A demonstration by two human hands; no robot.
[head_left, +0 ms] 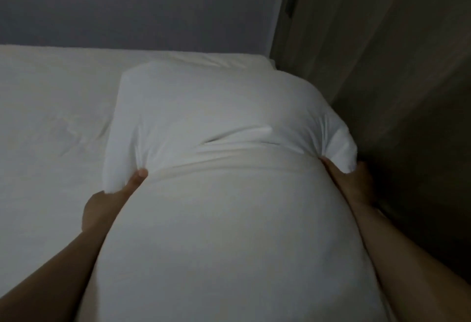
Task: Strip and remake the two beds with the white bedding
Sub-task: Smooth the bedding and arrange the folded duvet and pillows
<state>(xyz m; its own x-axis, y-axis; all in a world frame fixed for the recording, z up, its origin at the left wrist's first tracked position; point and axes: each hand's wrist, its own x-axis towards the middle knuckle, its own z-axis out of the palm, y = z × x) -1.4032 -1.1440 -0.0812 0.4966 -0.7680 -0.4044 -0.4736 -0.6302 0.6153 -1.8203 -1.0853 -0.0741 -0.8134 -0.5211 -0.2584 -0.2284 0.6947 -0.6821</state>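
Mid-task, at the pillow stage. Holding a plump off-white soft pillow [224, 232] up over a bed in a white fitted sheet [51, 107], near end close to the body. Far half inside a brighter white cotton pillowcase [204, 107]; near half bare.

Pinching the bunched case hem at the pillow's left side with the left hand [112, 202], thumb on top, fingers curled out of sight underneath. Gripping the same hem at the right side with the right hand [354, 181], fingers wrapped in fabric, loose case corner poking out above.

Cannot tell from this alone whether pulling the case on or off; probably on, judging by the smooth sheet below. Likely left to do: drag hem down to the near end, tuck, set pillow at the head. No duvet or top cover in view, so probably yet to go on. Second bed not in view; no call on it.

Bed surface mostly flat, a few light creases at left. Behind: plain grey wall [127, 3]. At right: dark brown curtain or panel [395, 79], too dim to tell which. Dim room, slight blur.
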